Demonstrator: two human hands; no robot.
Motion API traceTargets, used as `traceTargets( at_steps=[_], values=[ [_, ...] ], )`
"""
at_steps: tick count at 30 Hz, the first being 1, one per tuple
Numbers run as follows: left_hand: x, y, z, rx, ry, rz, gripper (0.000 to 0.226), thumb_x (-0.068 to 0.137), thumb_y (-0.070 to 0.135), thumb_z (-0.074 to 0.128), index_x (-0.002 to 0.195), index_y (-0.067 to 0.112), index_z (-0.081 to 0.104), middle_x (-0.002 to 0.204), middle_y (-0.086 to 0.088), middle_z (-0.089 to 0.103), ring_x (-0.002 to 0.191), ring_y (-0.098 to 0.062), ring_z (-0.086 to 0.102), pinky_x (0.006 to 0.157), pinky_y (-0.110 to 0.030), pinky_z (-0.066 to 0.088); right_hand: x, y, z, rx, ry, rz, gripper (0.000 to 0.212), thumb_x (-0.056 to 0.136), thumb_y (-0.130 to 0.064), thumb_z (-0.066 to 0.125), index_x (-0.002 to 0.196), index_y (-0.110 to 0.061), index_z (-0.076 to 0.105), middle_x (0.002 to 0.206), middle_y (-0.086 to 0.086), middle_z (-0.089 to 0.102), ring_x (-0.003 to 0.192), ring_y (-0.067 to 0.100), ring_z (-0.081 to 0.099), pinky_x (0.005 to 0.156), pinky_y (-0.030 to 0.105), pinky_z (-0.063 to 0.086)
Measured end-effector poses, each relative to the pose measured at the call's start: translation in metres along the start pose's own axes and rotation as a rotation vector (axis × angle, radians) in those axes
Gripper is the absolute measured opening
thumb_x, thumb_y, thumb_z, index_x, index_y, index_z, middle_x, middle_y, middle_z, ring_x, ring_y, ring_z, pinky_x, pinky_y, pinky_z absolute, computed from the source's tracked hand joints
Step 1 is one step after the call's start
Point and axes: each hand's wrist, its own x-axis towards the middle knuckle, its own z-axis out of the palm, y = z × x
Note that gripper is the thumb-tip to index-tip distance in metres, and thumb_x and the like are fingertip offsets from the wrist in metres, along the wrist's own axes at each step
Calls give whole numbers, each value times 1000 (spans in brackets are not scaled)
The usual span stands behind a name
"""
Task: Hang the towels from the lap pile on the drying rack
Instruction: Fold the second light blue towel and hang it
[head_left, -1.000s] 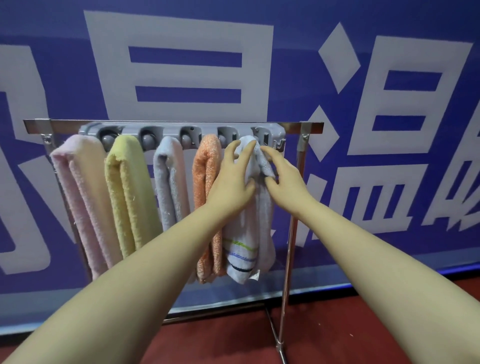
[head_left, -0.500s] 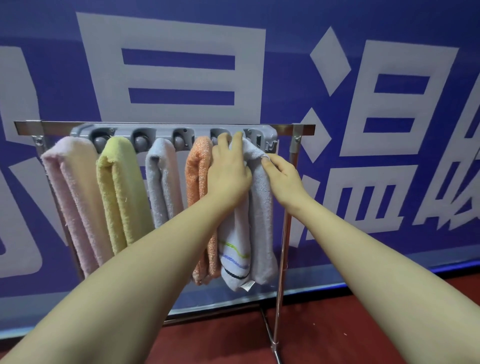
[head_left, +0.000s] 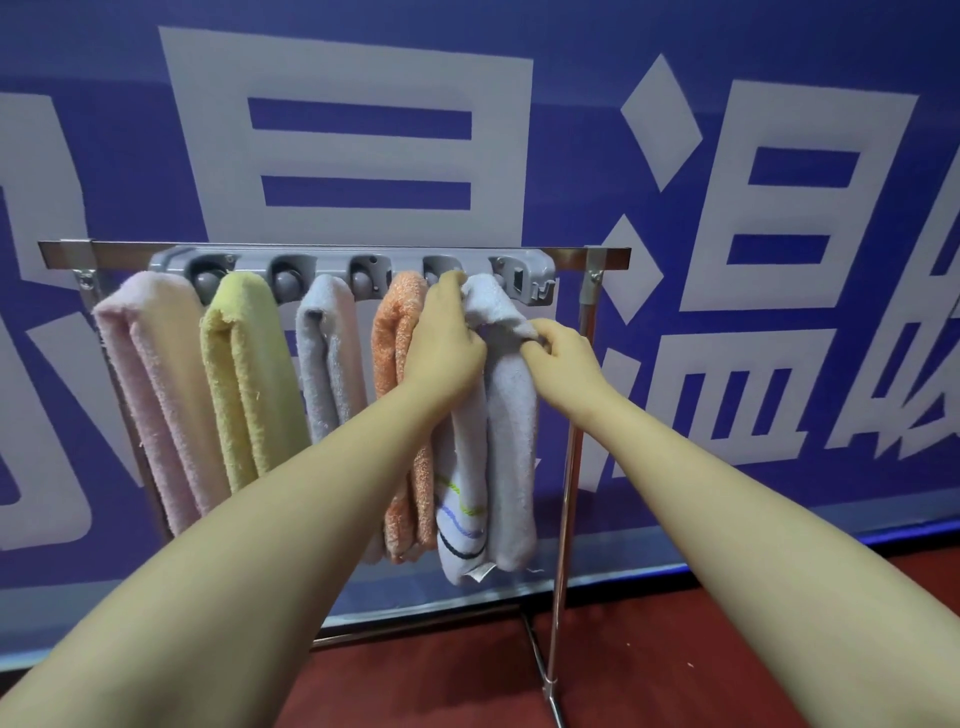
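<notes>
A metal drying rack (head_left: 332, 249) carries a grey holder bar (head_left: 524, 265) with round clips. Several towels hang from it: pink (head_left: 150, 374), yellow (head_left: 244, 379), pale grey (head_left: 327, 353), orange (head_left: 397, 332), and at the right end a white striped towel (head_left: 511, 441). My left hand (head_left: 447, 343) grips the white striped towel's upper left fold, just below the holder. My right hand (head_left: 561, 353) pinches the same towel's upper right fold. The lap pile is out of view.
A blue banner wall (head_left: 571, 130) with large white characters stands right behind the rack. The rack's right upright (head_left: 569, 493) and foot stand on a dark red floor (head_left: 441, 680).
Both hands have gone from flat fingers on the top of the white striped towel to curled grips on its upper folds, moving slightly lower. The towel's top fold is now bunched between them.
</notes>
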Motion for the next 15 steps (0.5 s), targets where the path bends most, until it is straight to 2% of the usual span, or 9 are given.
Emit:
traceTargets(
  at_steps=[2,4,6,10,13,15],
  values=[
    [-1,-3,0,134,-19,60,51,81,1,51,131,9,41,127,-11,46,117,-28,47,92,-39,43,0,1,-3,19,9,30,24,92,-8,38,80,-13,57,64,-2,47,56,12,37,49,25,29],
    [-2,-3,2,264,-20,98,44,84,17,59,125,8,44,124,-11,44,113,-30,47,84,-42,45,0,1,-3,40,-2,47,20,93,-8,40,86,-2,58,68,3,48,59,13,38,51,27,29],
    [-1,2,4,312,12,104,37,87,24,58,119,7,47,121,-11,45,108,-30,48,76,-40,43,-1,0,-4,41,-31,42,20,94,-10,42,80,-7,56,67,1,48,58,12,38,51,26,29],
    [-2,10,3,342,92,180,25,92,12,45,115,4,49,119,-13,46,105,-32,49,65,-36,33,-1,-1,-6,21,-58,11,27,96,-11,42,76,-25,55,65,-3,49,57,10,40,48,21,31],
    [-6,12,1,346,50,200,24,97,14,37,118,7,47,112,-14,57,98,-33,54,65,-35,32,-1,0,-5,26,-74,16,22,97,-11,41,91,-16,61,69,0,52,57,11,42,49,22,32],
    [-6,13,0,369,19,154,27,100,16,33,123,8,45,104,-18,63,92,-37,58,64,-36,34,-2,-1,-4,24,-99,13,23,98,-13,40,92,-14,62,72,4,55,60,13,44,52,26,34]
  ],
)
